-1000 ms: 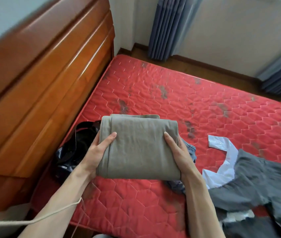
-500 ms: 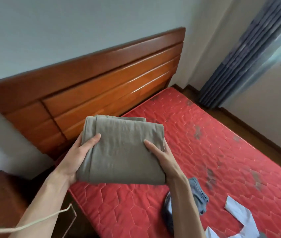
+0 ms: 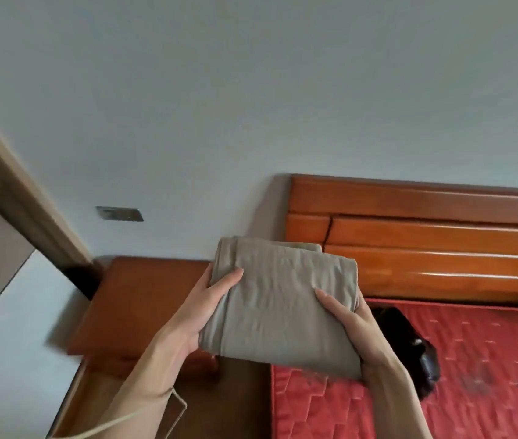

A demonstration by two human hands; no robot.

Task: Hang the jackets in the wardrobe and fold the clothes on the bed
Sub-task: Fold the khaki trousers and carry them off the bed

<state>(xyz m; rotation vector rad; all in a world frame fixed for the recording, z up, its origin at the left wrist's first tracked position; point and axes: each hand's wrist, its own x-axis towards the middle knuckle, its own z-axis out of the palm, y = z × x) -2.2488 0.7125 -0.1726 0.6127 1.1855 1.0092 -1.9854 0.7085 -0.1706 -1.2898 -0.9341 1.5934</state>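
The folded grey-beige garment (image 3: 279, 305) is held in the air over the corner where the red mattress (image 3: 473, 375) meets the wooden bedside table (image 3: 143, 299). Its long axis runs from lower right toward upper left; no label shows. The left hand (image 3: 207, 308) grasps its left edge and the right hand (image 3: 349, 315) its right, thumbs on top. Behind stands the wooden headboard (image 3: 425, 242); a black garment (image 3: 409, 343) lies on the mattress at right.

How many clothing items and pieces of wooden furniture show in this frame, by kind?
Folded beige garment, held between left hand and right hand: 1
Black garment on the red mattress: 1
Wooden headboard: 1
Wooden bedside table: 1
Total: 4
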